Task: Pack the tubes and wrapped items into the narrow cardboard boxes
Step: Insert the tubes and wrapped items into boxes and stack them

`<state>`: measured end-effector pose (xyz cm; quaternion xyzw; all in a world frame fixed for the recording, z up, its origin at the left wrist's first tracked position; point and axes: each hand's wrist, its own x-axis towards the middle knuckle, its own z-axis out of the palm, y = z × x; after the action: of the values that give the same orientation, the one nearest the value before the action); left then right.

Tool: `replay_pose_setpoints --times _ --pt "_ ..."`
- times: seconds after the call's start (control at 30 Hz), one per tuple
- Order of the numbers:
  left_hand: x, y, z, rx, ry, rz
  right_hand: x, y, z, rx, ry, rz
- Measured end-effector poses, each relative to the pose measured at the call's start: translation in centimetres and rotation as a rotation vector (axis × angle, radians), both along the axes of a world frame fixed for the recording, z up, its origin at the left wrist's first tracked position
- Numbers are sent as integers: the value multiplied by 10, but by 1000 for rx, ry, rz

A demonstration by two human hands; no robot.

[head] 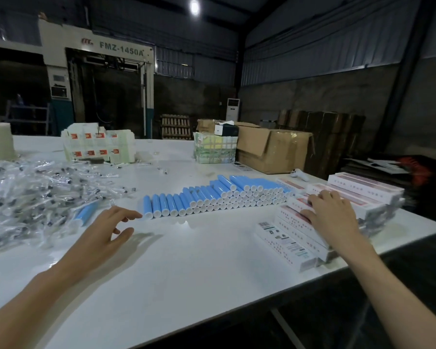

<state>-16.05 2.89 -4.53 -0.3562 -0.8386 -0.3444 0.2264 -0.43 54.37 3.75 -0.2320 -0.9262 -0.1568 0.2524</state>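
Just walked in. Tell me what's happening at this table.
A person is packing at a white table. The right hand rests flat on the stacked narrow boxes; the left hand, open and empty, reaches toward the row of blue tubes. A heap of wrapped items lies on the left, one tube at its edge. Neither hand holds anything.

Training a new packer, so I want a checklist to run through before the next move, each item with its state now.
1. Left hand free for a tube: ok, open and holding nothing.
2. Blue tubes in reach: ok, the row's near end lies just past that hand.
3. Right hand on the narrow boxes: ok, fingers rest on the stack.
4. A box open to fill: cannot tell, no open end shows.
5. Wrapped items at hand: ok, piled at left.
6. Stray tube: not ok, lying by the wrapped pile, off the row.
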Motion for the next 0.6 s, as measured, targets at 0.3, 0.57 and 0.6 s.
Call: replay_pose_setpoints --times 0.3,0.57,0.6 --pt "4 -2 4 -38 -10 11 -2 -8 -6 77 75 -45" --pt "13 2 8 -29 -88 80 -69 -164 3 -697 205 654" --pt "14 3 9 -13 -107 109 -83 -188 2 -860 193 750"
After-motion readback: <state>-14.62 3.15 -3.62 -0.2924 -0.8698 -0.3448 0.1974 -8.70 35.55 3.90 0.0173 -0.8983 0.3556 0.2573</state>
